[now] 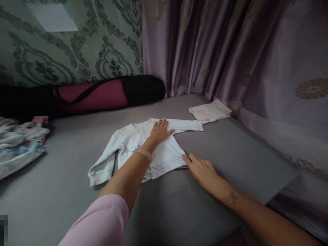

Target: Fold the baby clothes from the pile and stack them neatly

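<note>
- White long-sleeved cotton top with a small front print (167, 150): lies spread on the matte grey bed-like surface (217, 147), in front of you. One sleeve bends down toward your left; the other reaches out toward your right.
- Your left hand (161, 132): flat on the upper part of the top, fingers extended and slightly parted, thumb out wide. Nothing gripped. Clear beaded-looking bracelet (144, 153) at the wrist.
- Your right hand (202, 167): at the lower hem corner, thumb and forefinger close to the edge. Cannot tell whether they pinch the fabric; the other fingers curve low over the surface.
- Near the outstretched cuff: folded pale patterned cloth (210, 111). Touching or just beside, cannot tell.
- Further off, your left: heap of mixed light clothes (23, 136); behind it, long black and maroon fabric bag (102, 94).
- Risk, my judgement: a hard pull at the hem could drag the top out of square or crease it under your left palm, should that palm press unevenly.
- Also: if the top slides to your right, its cuff could nudge the folded cloth and loosen its layers. The bent sleeve could bunch if caught beneath the body.
- Writing: rows of small grey lettering (169, 162) along the hem, too fine to read. No legible brand or label.
</note>
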`<action>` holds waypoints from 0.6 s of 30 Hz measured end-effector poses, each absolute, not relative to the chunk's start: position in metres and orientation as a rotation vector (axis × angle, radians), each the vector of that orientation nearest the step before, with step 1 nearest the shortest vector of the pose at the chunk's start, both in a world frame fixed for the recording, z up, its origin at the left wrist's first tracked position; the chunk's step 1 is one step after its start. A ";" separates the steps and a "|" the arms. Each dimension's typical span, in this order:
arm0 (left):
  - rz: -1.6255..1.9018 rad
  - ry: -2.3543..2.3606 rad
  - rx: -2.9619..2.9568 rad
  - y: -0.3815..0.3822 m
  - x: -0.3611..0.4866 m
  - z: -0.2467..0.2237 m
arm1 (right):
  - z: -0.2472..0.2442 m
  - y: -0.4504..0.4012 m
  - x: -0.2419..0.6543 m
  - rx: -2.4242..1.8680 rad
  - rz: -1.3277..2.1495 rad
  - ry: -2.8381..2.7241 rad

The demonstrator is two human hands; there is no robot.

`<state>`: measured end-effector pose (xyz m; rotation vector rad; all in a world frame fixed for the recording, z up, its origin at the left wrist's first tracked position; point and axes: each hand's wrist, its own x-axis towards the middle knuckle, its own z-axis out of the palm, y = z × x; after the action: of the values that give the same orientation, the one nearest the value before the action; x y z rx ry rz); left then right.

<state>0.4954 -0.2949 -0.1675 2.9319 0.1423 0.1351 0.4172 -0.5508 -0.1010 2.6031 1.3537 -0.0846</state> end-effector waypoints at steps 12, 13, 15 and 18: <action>0.200 0.162 2.968 -0.297 0.497 -0.172 | -0.088 -0.560 0.464 2.837 -0.693 1.589; 0.209 0.156 2.975 -0.297 0.497 -0.172 | -0.088 -0.559 0.479 2.866 -0.837 1.583; 0.225 0.143 2.976 -0.298 0.495 -0.172 | -0.095 -0.559 0.513 3.031 -1.023 1.434; 0.281 0.110 2.939 -0.299 0.492 -0.169 | -0.112 -0.563 0.567 3.512 -0.554 1.025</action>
<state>0.4917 -0.2989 -0.1694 2.9386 0.1098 0.2814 0.5671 -0.5633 -0.1120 3.5122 1.0252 -0.5542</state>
